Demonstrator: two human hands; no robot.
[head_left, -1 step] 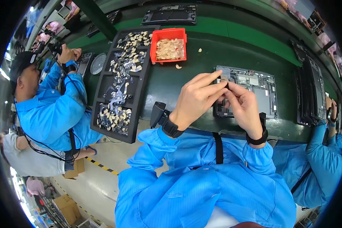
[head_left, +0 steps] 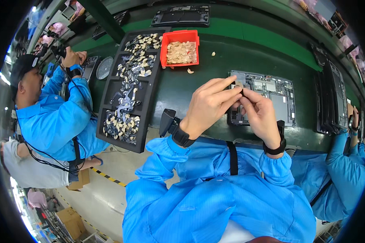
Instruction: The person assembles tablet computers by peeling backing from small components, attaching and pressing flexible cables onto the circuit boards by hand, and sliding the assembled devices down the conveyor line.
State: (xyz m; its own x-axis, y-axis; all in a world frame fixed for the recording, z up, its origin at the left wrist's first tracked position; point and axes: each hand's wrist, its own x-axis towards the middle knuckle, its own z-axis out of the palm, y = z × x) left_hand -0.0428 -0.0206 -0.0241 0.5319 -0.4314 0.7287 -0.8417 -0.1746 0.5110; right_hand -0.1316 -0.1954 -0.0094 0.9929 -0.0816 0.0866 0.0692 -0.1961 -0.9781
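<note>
Over an opened laptop-like chassis (head_left: 283,104), my two hands meet at the fingertips. My left hand (head_left: 209,104) is closed in a pinch, its index finger stretched forward. My right hand (head_left: 260,114) pinches from the other side. Between them is a small black part (head_left: 242,92), with a pale, thin piece (head_left: 239,84) at its far side. Fingers cover most of both, so their exact kind cannot be made out. The chassis lies flat, with boards and grey panels exposed; my hands hide its left portion.
Left of my hands, a black compartment tray (head_left: 147,106) holds dark flexible strips and pale curved pieces. A red bin (head_left: 164,54) of pale pieces adjoins it. Two loose pieces lie nearby. More chassis (head_left: 337,95) stand at right. Co-workers in blue sit on both sides.
</note>
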